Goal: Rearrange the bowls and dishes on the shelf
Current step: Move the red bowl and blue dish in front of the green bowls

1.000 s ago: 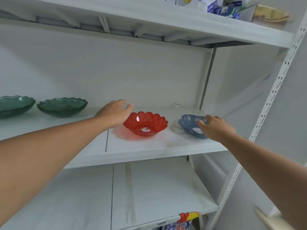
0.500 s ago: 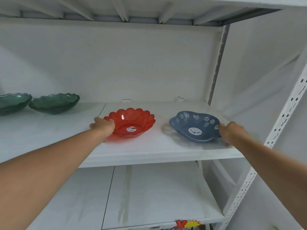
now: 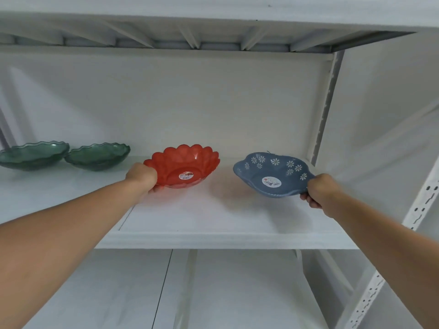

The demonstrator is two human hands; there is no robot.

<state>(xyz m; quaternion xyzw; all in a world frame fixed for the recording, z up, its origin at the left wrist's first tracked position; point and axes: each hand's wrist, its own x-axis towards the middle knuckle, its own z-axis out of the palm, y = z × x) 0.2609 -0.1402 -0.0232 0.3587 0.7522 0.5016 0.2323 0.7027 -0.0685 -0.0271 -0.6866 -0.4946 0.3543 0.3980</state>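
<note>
A red scalloped bowl (image 3: 187, 162) is tilted toward me above the white shelf (image 3: 213, 222), with my left hand (image 3: 143, 175) gripping its left rim. To its right a blue flower-patterned bowl (image 3: 270, 172) is also lifted and tilted, and my right hand (image 3: 319, 189) holds its right rim. Each bowl has a round sticker inside. Two green glass bowls, one at the far left (image 3: 33, 154) and one beside it (image 3: 98, 155), stand on the same shelf.
The upper shelf's ribbed underside (image 3: 190, 41) hangs close above. A perforated upright post (image 3: 420, 207) runs down the right side, and another post (image 3: 325, 108) stands at the back right. A lower shelf (image 3: 213, 293) lies beneath.
Both hands went from reaching to the rims to gripping them. The red and blue bowls have been lifted off the shelf and tilted toward me. The view has moved closer.
</note>
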